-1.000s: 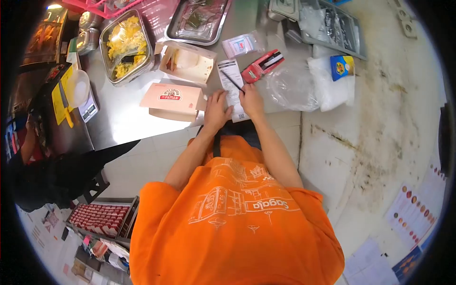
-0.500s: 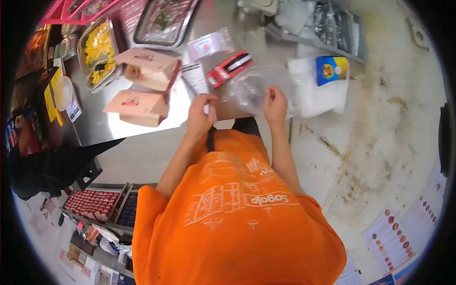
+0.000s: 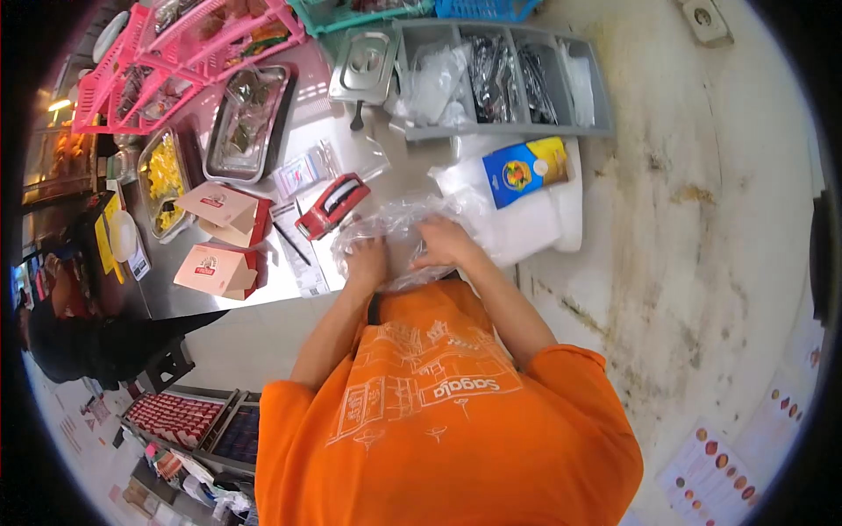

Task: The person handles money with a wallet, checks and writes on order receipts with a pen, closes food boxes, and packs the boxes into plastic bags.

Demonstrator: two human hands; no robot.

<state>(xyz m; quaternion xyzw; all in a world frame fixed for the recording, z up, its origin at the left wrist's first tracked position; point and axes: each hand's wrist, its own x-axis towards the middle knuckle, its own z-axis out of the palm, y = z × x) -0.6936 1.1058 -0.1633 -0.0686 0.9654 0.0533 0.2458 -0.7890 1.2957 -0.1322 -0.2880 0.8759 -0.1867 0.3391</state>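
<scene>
A crinkled clear plastic bag [image 3: 399, 238] lies at the front edge of the metal table, with both hands at it. My left hand [image 3: 367, 263] grips its left side, fingers bent and partly hidden by the film. On the right side, my right hand [image 3: 445, 243] has its fingers curled onto the plastic, thumb toward the front edge. Just beyond the left hand are a red stapler-like object [image 3: 332, 206] with a white label and a printed paper slip [image 3: 303, 259] with a dark pen [image 3: 292, 244] across it.
Two printed food boxes [image 3: 213, 270] stand at left, near trays of yellow food [image 3: 164, 180] and wrapped items [image 3: 248, 123]. A grey cutlery organizer [image 3: 517, 132] and lidded steel container [image 3: 364, 66] sit at the back. White plastic bags [image 3: 526, 230] bear a blue-yellow packet [image 3: 524, 171] at right.
My view has shifted, showing more of the table's back. Both hands have come onto the clear bag; the right has moved inward. A small white piece seen in my left hand no longer shows.
</scene>
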